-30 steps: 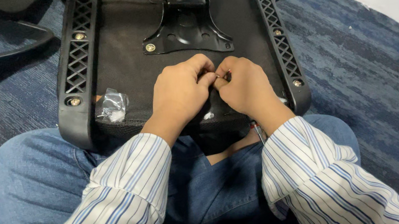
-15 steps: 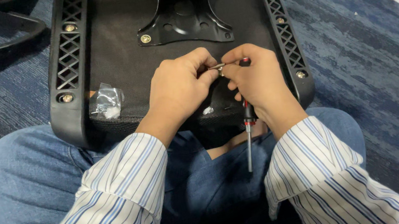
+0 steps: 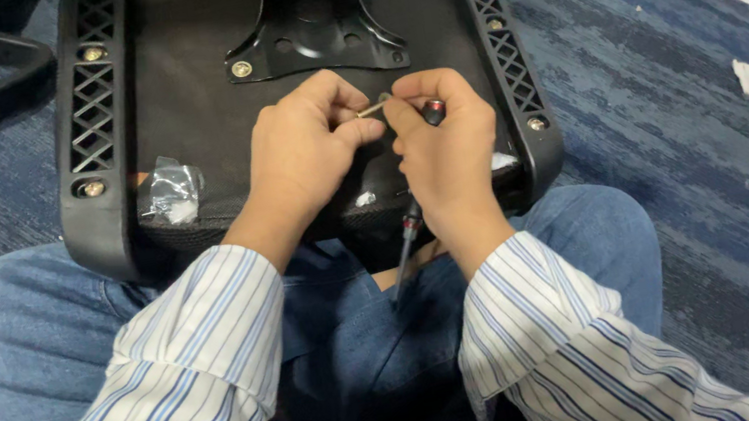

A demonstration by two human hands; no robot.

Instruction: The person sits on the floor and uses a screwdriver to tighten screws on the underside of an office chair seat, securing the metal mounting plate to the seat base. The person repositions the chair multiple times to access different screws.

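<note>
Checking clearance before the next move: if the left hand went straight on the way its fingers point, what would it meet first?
Most likely the right hand: the left hand points toward it across a small pin pinched between them. Depth is unclear.

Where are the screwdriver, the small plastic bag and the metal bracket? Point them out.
screwdriver (image 3: 409, 235): head view, on its shaft.
small plastic bag (image 3: 172, 192): head view, its middle.
metal bracket (image 3: 315, 38): head view, plate centre.

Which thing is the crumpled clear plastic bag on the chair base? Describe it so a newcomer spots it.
Start at the black upturned chair seat resting against the person's knees. Follow its left lattice rail down toward the near corner. The small crumpled clear plastic bag lies just inside that rail, left of the left hand: the only shiny, see-through item on the black surface.
</note>
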